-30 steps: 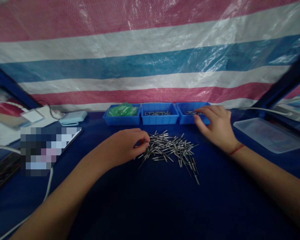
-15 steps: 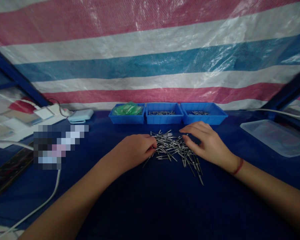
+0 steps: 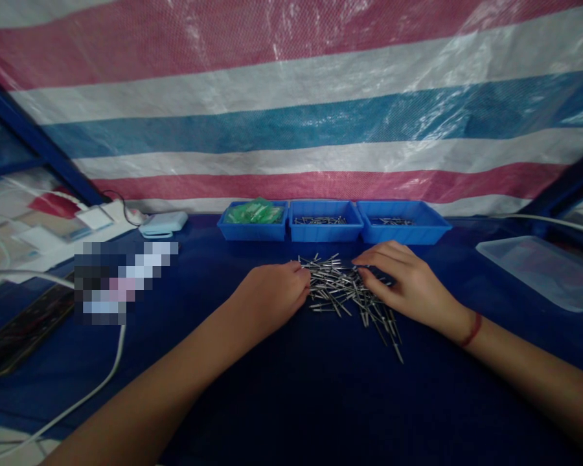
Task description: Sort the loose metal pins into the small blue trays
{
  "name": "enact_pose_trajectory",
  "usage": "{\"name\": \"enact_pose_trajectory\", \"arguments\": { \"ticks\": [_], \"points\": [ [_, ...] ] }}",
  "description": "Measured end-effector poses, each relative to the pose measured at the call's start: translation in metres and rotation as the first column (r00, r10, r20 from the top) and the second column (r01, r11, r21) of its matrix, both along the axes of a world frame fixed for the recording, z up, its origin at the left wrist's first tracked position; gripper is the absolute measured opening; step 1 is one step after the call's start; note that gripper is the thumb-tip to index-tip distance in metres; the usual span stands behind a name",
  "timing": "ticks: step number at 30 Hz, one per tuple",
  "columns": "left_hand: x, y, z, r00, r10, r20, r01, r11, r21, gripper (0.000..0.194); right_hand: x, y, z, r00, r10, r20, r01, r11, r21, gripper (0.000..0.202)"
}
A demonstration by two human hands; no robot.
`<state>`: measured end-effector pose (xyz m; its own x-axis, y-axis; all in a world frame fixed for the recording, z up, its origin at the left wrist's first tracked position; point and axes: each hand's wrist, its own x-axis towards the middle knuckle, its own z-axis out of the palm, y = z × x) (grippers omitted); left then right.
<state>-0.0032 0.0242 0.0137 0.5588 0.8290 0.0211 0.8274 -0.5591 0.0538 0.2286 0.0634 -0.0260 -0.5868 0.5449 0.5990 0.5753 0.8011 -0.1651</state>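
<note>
A loose pile of silver blind rivets lies on the dark blue tabletop, their thin pins pointing many ways. At the pile's left edge my left hand is closed, fingers curled inward against the rivets. Its fingertips are hidden, and what they hold cannot be made out. On the right side, my right hand reaches over the pile, thumb and index fingertips nearly together around a rivet. A red cord circles the right wrist.
Behind the pile stand three blue bins: the left bin with a green plastic bag, the middle bin and right bin with rivets. A clear plastic lid lies right. A phone and white cable lie left.
The view has shifted slightly, moving the scene to the right. My left hand has pressed further into the pile's edge. The right thumb and index fingertips have come closer together.
</note>
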Motion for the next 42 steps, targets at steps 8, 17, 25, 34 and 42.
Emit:
{"name": "enact_pose_trajectory", "arguments": {
  "ticks": [8,17,25,34,42],
  "points": [
    [0.002,0.000,-0.003,1.000,0.005,-0.031,-0.004,0.999,0.055,0.026,-0.001,-0.001,0.000,1.000,0.027,0.007,-0.027,1.000,-0.009,0.013],
    [0.006,-0.002,0.004,0.968,-0.032,0.250,-0.002,0.991,0.132,0.023,-0.008,-0.013,0.006,0.994,0.112,0.008,-0.112,0.993,-0.038,0.021],
    [0.021,-0.007,-0.009,0.766,0.007,0.643,0.023,0.999,-0.038,0.016,-0.019,-0.032,0.010,0.941,0.034,-0.338,-0.101,0.978,-0.182,0.012],
    [0.028,-0.011,-0.017,0.674,-0.005,0.739,0.136,0.984,-0.117,0.016,-0.026,-0.041,0.013,0.875,-0.012,-0.485,-0.161,0.935,-0.315,0.004],
    [0.031,-0.008,-0.022,0.619,0.129,0.775,0.163,0.944,-0.287,0.021,-0.028,-0.041,0.013,0.839,-0.052,-0.542,-0.191,0.904,-0.382,0.002]
  ]
}}
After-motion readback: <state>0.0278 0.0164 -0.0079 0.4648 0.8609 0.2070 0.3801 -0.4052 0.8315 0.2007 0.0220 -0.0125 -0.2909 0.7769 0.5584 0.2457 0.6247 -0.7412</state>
